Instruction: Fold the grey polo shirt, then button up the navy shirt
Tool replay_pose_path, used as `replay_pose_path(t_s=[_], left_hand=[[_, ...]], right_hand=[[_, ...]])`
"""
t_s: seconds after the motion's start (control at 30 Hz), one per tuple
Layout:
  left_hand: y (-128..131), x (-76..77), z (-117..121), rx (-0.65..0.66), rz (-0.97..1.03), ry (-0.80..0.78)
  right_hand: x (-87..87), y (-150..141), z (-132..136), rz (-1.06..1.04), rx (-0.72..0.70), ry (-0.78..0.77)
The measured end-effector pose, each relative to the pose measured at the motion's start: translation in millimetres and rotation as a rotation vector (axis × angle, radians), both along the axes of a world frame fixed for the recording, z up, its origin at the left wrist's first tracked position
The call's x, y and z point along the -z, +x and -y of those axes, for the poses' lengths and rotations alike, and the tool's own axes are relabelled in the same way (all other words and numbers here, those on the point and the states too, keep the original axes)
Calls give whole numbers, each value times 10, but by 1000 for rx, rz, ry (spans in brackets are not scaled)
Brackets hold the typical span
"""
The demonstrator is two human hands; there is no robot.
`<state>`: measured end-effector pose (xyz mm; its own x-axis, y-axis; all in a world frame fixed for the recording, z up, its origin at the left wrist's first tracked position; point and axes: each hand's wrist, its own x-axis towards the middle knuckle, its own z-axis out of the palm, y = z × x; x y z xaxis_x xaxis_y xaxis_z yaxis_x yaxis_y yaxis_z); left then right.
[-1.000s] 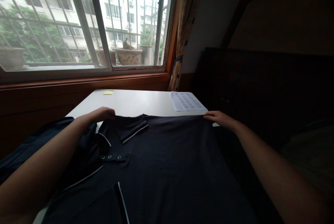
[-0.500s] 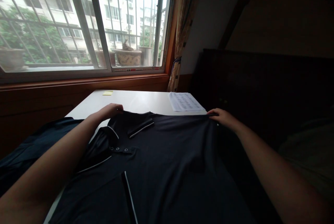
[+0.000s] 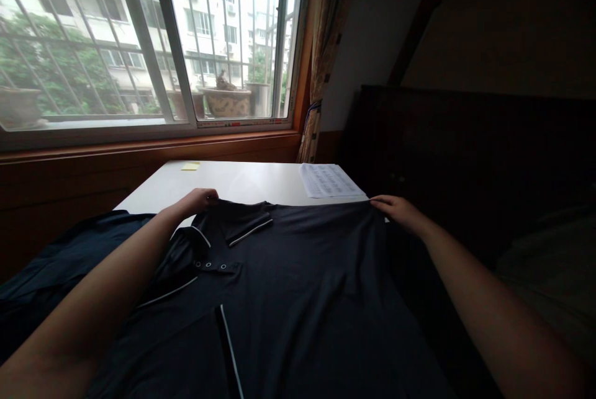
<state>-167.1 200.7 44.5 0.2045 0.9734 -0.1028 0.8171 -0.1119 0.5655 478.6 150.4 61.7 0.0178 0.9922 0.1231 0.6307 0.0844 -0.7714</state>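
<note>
A dark polo shirt (image 3: pixel 307 275) with white-edged collar and sleeve cuffs lies spread over the white table, its collar and buttons toward the left. My left hand (image 3: pixel 201 200) pinches the shirt's far edge near the shoulder, beyond one sleeve. At the far right corner, by the hem, my right hand (image 3: pixel 393 210) grips the same edge between thumb and fingers. The far edge runs nearly straight between both hands. The near side of the shirt runs out of the bottom of the view.
Printed sheets (image 3: pixel 330 180) lie at the table's back right, and a yellow sticky note (image 3: pixel 190 166) at its back left. Another dark cloth (image 3: pixel 69 250) lies left of the white table (image 3: pixel 242 179). A window (image 3: pixel 233 45) and a tied curtain (image 3: pixel 314 101) stand behind.
Both hands keep their hold on the shirt and have barely moved. The folds near my right hand look slightly flatter.
</note>
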Motion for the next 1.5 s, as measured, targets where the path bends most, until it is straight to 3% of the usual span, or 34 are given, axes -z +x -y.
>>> replay_pose_path(t_s=[0.27, 0.5, 0.7, 0.87, 1.03, 1.17, 1.23, 1.33, 1.43, 1.5], left_hand=[[-88, 86, 35, -27, 264, 14], [-182, 63, 32, 22, 410, 37], [-182, -58, 148, 73, 392, 101], [-223, -266, 405, 101, 324, 201], [-376, -532, 912, 109, 203, 289], [-576, -559, 1557, 170, 172, 315], [-705, -449, 1919, 237, 151, 421], [-883, -157, 2438, 408, 61, 594], [-956, 179, 2874, 500, -64, 676], [-943, 359, 3097, 452, -93, 678]], right_hand=[[22, 62, 135, -68, 81, 19], [-60, 3, 264, -58, 141, 56], [-245, -131, 502, -69, 145, 46], [-520, -309, 896, -110, 161, 29], [-742, -362, 1410, -48, 186, -39], [-690, -119, 1903, 29, 150, -11], [-563, 26, 2187, 57, 78, 61], [-275, 95, 2629, 69, -45, 106], [46, -79, 3019, 61, 22, 278], [226, -245, 3206, 83, 44, 308]])
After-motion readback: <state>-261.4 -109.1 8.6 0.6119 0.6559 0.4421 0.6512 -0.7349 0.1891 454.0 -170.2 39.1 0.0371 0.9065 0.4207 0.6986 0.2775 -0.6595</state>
